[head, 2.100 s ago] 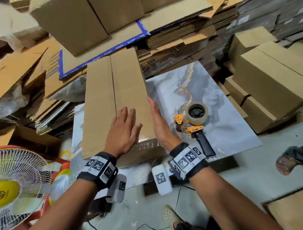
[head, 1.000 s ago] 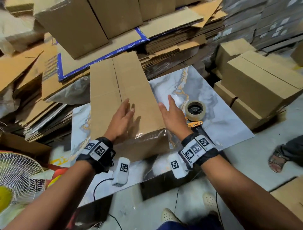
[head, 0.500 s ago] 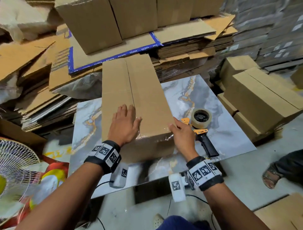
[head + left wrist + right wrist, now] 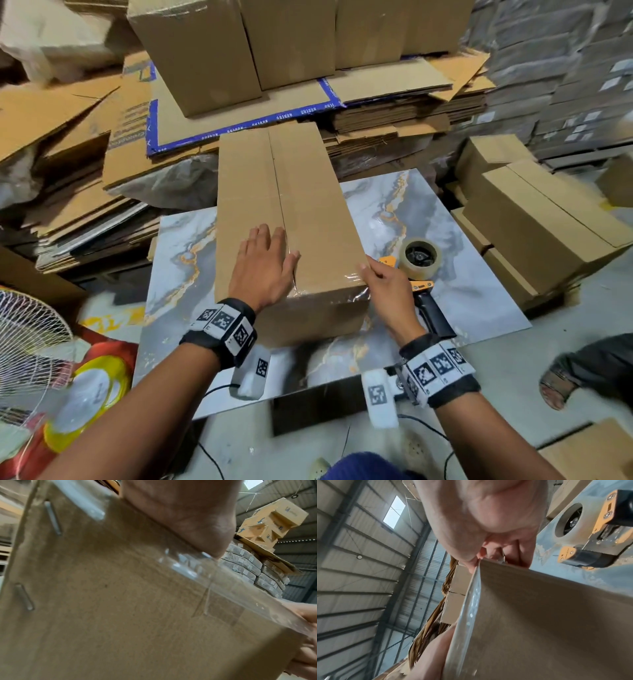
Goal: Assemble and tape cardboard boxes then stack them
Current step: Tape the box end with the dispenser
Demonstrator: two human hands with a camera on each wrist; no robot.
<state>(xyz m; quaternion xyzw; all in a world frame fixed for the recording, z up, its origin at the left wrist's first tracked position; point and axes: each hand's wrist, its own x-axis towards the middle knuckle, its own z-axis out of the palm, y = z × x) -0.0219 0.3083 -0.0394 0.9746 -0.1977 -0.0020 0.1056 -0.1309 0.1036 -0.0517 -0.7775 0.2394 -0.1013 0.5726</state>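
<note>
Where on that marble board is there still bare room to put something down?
Bare marble-patterned board lies left of the long brown cardboard box, and along its near edge. Right of the box it's crowded by the orange-and-black tape dispenser.

A person with bare forearms is wearing a black wristband (image 4: 221, 330) at 7 o'clock and another (image 4: 440, 371) at 5 o'clock, each carrying white square-patterned marker tags, a white tagged camera block and thin black cables trailing below.
</note>
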